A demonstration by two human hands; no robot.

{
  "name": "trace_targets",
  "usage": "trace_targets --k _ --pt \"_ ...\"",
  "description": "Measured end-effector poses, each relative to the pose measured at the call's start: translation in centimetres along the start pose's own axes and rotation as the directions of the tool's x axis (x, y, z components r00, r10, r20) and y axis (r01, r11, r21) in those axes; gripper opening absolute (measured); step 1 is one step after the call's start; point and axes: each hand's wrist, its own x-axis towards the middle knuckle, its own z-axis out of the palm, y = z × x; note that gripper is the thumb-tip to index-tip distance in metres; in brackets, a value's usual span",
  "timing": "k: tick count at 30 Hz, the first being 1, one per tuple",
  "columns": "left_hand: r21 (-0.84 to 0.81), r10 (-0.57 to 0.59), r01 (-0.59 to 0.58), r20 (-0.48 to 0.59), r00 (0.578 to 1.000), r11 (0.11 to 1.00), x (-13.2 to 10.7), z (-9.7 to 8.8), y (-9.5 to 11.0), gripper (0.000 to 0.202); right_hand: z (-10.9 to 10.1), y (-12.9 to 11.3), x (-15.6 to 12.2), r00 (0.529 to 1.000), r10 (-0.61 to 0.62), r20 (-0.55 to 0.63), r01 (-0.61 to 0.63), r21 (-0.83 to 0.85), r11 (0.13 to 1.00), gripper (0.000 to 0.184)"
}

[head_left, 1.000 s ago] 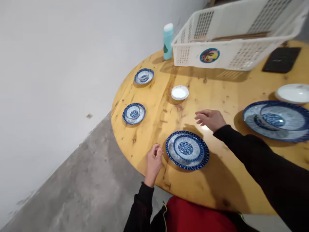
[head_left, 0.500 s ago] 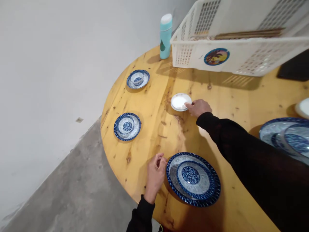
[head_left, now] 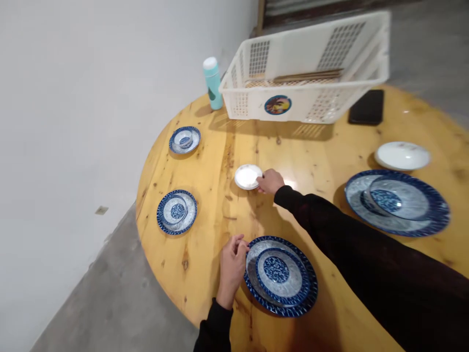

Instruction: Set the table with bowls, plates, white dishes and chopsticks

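My right hand (head_left: 271,181) reaches across the table, with thumb and fingers closed on the right rim of a small white saucer (head_left: 248,176). Whether the saucer touches the wood, I cannot tell. My left hand (head_left: 233,261) is curled with fingers drawn together and nothing in them. It is beside the left rim of a large blue-and-white plate (head_left: 311,298); contact is unclear. On that plate lies a smaller blue-rimmed plate (head_left: 295,278). To the left stand two small blue-patterned plates, a nearer one (head_left: 191,205) and a farther one (head_left: 196,135), each bearing a clear glass bowl.
A white plastic basket (head_left: 245,105) holding brown sticks stands at the back, beside a turquoise bottle (head_left: 214,87). Right of it lies a black flat object (head_left: 366,107). A white dish (head_left: 402,155) and another large blue plate (head_left: 437,212) with a glass bowl are at right.
The view has shifted, so the basket, bottle and plates appear farther left and more of the table's right side shows. My right hand remains at the saucer; my left stays by the large plate.
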Motion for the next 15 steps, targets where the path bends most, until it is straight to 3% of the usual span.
trace_targets --k 4,9,15 --pt "0.004 0.015 -0.015 -0.006 1.000 1.000 2.4 -0.8 -0.3 0.036 0.8 -0.2 -3.5 0.996 -0.045 0.072 0.049 -0.054 0.997 0.030" --pt "0.055 0.026 -0.022 -0.067 0.997 0.998 5.3 -2.3 -1.3 0.053 2.4 -0.8 -7.0 0.978 -0.131 0.161 0.159 -0.177 0.971 0.032" --pt "0.082 0.076 -0.073 -0.035 0.996 0.994 6.2 -4.2 -1.7 0.057 3.7 -1.3 -9.2 0.965 -0.202 0.169 0.249 -0.338 0.907 0.030"
